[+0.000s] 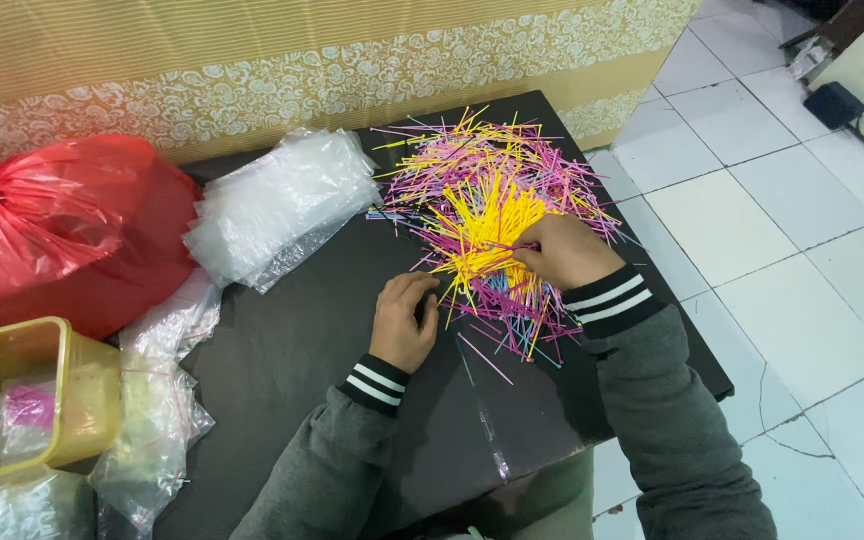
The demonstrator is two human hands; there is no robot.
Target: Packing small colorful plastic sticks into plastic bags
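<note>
head view | pile of thin coloured sticks (492,215) is lying on dark table (302,350), toward its far edge | right hand (564,250) is resting on pile, pinching a stick | left hand (404,320) is lying curled just beside pile's near edge, grip unclear | clear bags (282,205) are sitting left of pile

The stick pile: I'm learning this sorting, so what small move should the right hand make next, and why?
Probably lift the right hand a little, drawing the pinched stick clear of the stick pile. Its fingers already close on one amid the tangled yellow sticks, while the left hand rests beside it.
</note>
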